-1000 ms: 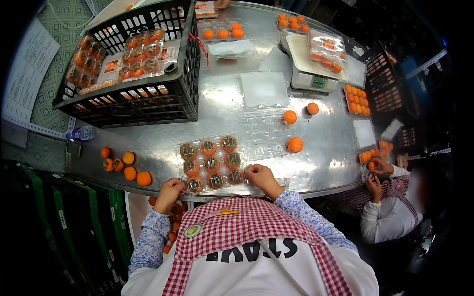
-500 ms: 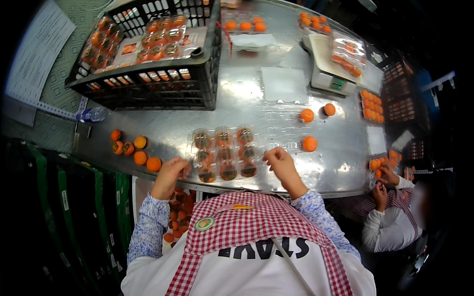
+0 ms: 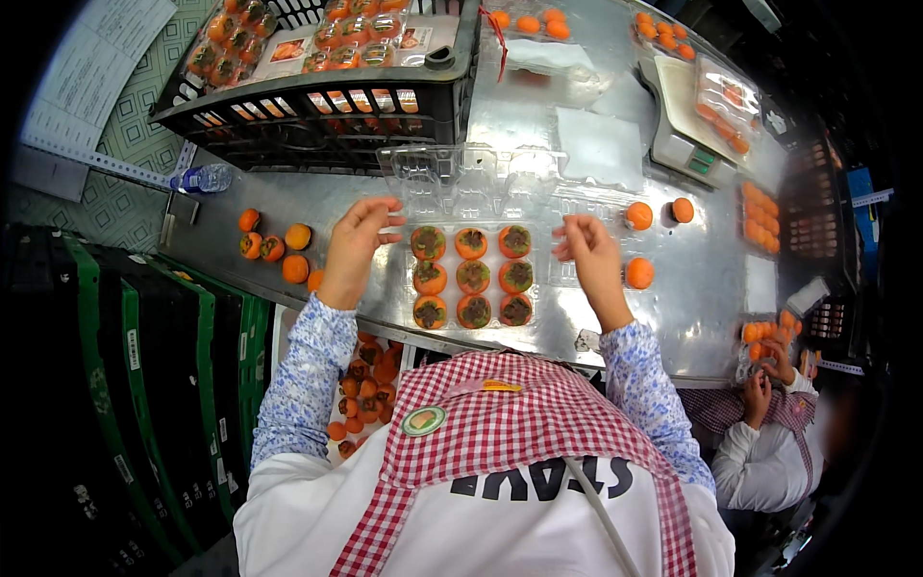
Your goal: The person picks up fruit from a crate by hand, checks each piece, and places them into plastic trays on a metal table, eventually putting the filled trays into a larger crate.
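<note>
A clear plastic clamshell tray (image 3: 539, 300) lies before me, its cells filled with several orange persimmons (image 3: 472, 277), leafy tops up. Its lid (image 3: 461, 185) is folded back on the far side, toward the crate. My left hand (image 3: 361, 242) hovers at the tray's far left corner, fingers apart and nothing in them. Across from it, by the far right corner, my right hand (image 3: 589, 252) has loosely bent, parted fingers and looks bare too. Neither hand appears to grip the lid.
A black crate (image 3: 317, 120) of packed persimmons stands far left, a water bottle (image 3: 202, 179) beside it. Loose persimmons (image 3: 295, 268) lie left and right. A scale (image 3: 694, 159) bears a pack. More fruit fills a box (image 3: 361, 423) below the edge. At right, a co-worker's hands (image 3: 769, 380) handle fruit.
The clamshell lid, which covered the persimmons, has swung up and away to the far side. Both my hands have moved farther from me, alongside the tray. The whole view has shifted slightly.
</note>
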Available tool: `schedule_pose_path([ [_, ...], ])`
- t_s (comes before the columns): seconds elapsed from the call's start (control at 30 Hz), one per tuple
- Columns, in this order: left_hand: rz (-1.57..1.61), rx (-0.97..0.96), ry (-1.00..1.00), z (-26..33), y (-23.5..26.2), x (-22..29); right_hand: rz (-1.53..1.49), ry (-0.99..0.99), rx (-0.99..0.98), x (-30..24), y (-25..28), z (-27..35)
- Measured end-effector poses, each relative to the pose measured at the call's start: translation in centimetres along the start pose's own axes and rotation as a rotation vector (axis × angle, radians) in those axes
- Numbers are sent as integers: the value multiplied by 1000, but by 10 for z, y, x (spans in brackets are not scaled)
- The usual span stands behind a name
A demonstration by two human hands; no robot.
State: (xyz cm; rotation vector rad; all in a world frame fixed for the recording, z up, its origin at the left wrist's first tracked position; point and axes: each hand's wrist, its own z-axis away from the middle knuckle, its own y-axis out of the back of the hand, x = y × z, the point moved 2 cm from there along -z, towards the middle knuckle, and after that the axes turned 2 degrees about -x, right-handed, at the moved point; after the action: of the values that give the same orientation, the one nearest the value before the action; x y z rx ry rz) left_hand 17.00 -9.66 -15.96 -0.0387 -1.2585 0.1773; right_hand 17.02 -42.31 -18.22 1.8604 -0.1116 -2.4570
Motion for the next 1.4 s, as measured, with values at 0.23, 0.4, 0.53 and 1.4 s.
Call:
schedule_pose_path([
  [0.23, -217, 196, -82, 11, 22, -42, 185, -259, -123, 62, 17, 65],
  [0.4, -293, 206, -277, 2, 12, -17, 13, -600, -239, 75, 9, 92],
  [0.53, -128, 12, -291, -30, -1, 3, -376, -759, -322, 87, -5, 90],
  [1.4, -1610, -291, -693, 98, -78, -73, -938, -660, -427, 70, -14, 90],
])
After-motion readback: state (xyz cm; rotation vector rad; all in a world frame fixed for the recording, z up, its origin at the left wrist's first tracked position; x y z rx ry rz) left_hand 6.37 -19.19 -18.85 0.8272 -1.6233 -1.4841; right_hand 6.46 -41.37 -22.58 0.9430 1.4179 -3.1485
